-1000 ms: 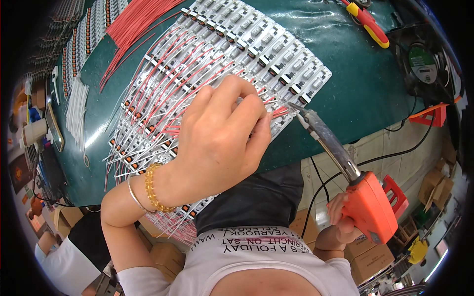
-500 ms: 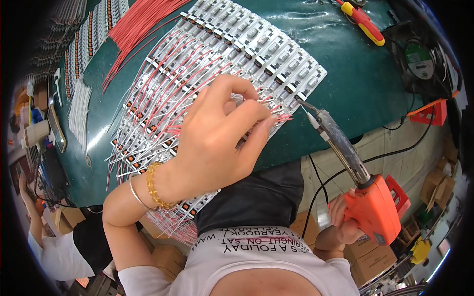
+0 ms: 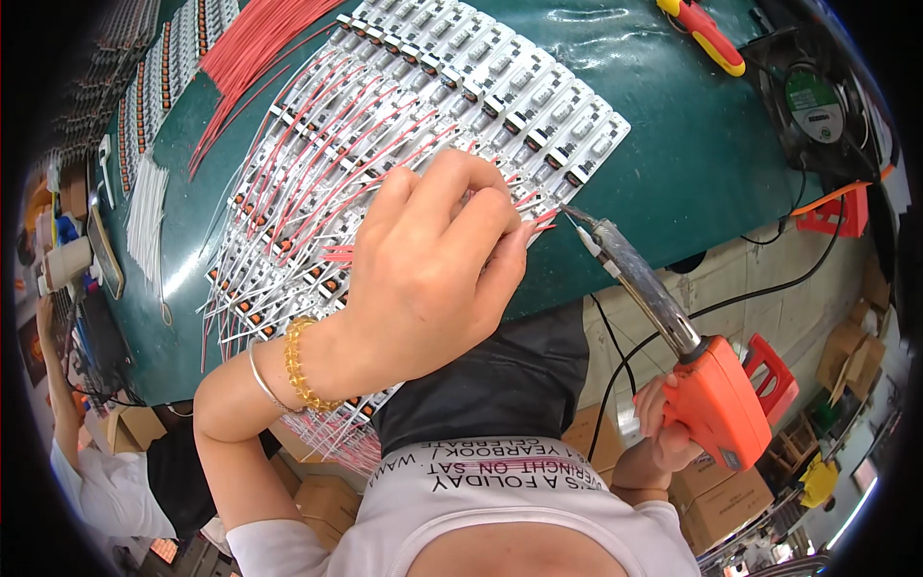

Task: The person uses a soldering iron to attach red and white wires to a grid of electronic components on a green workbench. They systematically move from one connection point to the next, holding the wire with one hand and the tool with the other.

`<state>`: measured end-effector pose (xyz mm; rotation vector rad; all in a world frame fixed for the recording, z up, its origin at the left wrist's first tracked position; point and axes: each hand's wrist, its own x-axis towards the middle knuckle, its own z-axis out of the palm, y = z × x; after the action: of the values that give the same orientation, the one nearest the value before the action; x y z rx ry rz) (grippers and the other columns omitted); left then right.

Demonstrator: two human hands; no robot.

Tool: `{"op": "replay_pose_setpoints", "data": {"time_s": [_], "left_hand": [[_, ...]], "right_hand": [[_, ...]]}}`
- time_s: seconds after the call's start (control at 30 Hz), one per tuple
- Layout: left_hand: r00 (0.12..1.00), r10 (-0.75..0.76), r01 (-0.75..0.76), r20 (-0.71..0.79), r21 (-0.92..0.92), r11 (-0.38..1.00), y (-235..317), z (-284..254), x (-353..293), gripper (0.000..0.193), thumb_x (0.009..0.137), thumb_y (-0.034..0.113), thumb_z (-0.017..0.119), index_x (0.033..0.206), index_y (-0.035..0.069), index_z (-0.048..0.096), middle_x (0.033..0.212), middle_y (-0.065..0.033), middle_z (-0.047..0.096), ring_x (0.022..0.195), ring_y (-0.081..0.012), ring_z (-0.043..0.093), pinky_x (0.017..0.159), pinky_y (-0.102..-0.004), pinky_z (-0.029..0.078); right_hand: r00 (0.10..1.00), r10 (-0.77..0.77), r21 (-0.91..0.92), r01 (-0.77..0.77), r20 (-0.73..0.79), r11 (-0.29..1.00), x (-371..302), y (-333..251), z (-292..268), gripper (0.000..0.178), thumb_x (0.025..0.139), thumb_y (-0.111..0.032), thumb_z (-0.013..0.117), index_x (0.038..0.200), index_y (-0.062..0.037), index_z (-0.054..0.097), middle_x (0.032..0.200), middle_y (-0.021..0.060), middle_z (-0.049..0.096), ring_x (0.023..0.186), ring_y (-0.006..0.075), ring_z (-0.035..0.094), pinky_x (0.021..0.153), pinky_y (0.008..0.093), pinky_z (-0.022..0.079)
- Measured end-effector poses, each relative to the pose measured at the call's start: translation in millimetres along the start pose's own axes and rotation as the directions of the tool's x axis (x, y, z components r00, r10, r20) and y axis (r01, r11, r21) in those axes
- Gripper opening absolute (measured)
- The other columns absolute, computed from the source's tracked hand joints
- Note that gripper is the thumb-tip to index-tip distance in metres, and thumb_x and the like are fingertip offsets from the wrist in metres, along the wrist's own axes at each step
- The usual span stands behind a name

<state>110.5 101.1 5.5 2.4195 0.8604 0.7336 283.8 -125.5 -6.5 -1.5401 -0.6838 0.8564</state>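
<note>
My left hand, a beaded bracelet and a bangle on its wrist, is pinched closed over the near right part of a panel of small white circuit modules. Short red wires show on both sides of that hand, so it grips a bundle of them. Longer red and white wires rise from the modules to its left. My right hand is wrapped round the handle of an orange soldering gun. The gun's tip points up and left, close to the wire ends by my left fingers; whether it touches them I cannot tell.
On the green table lie a bundle of red wires, white wires and a red-and-yellow-handled tool. A small black fan stands at right. A black cable loops beside the gun. Another person sits at left.
The soldering gun has moved a little to the left, its tip nearer the red wire ends. My left hand keeps its pinch. The panel and table appear shifted slightly left and up.
</note>
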Motion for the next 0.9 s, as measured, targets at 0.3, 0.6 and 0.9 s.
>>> {"op": "replay_pose_setpoints", "data": {"time_s": [0.3,0.6,0.9], "left_hand": [[1.000,-0.002,0.001,0.005,0.026,1.000,1.8,-0.5,0.0,0.013,0.070,-0.001,0.071,0.075,0.004,0.060,0.083,-0.0080,0.057,0.069,-0.0215,0.054,0.061,-0.0309,0.042],[1.000,0.005,-0.005,0.008,0.025,1.000,2.4,-1.1,0.7,0.013,0.070,-0.001,0.071,0.075,0.003,0.060,0.083,-0.0085,0.057,0.069,-0.0218,0.054,0.060,-0.0309,0.042],[1.000,0.006,-0.006,0.008,0.000,1.000,0.8,0.5,0.5,0.013,0.071,-0.001,0.071,0.075,0.002,0.059,0.083,-0.0095,0.056,0.069,-0.0222,0.054,0.060,-0.0311,0.043]], "right_hand": [[0.998,-0.040,-0.096,0.045,0.053,0.994,5.7,-3.0,-0.9,0.057,0.077,-0.061,0.064,0.070,-0.0070,0.045,0.054,-0.0046,0.042,0.052,0.0118,0.044,0.062,0.0292,0.041],[0.969,-0.159,0.031,0.156,0.191,0.987,14.1,0.4,-0.6,0.074,0.083,-0.054,0.060,0.122,0.0076,0.045,0.048,-0.0043,0.042,0.037,0.0081,0.040,0.043,0.0235,0.038],[0.990,-0.057,-0.015,0.059,0.128,0.998,10.2,-0.2,-0.9,0.055,0.080,-0.057,0.063,0.069,-0.0054,0.049,0.052,-0.0041,0.040,0.049,0.0115,0.042,0.054,0.0287,0.038]]}}
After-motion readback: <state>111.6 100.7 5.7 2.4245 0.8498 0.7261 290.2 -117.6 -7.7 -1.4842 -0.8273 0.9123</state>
